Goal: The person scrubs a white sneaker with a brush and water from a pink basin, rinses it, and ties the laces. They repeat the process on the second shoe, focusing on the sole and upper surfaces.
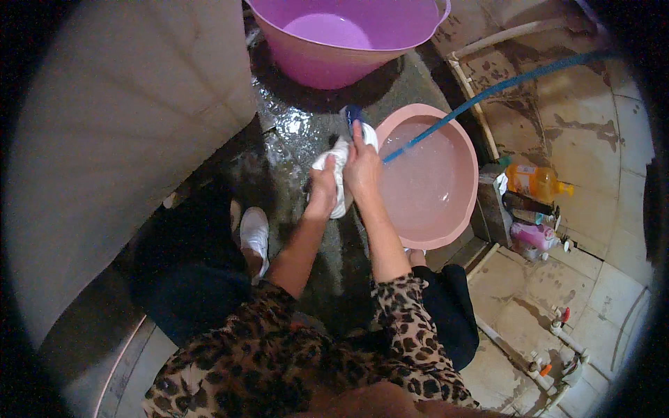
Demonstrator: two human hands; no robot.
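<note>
My left hand [324, 190] grips a white fabric item [339, 201]; whether it is a soft shoe or a bunched cloth I cannot tell. Close beside it, my right hand [363, 170] is closed on a brush [370, 137] with a white handle part and a dark blue end, its index finger stretched along it. Just right of my hands stands a pink plastic basin [468, 162] of cloudy water. A blue hose [483, 96] reaches over the basin's rim with its end inside.
A large purple plastic tub [324, 60] holding liquid stands ahead on the wet floor [292, 125]. A pale wall or panel [157, 104] borders the left. At right are a yellow-orange bottle [533, 182], a pink bottle [530, 235], pipes [483, 117] and valve taps [564, 316].
</note>
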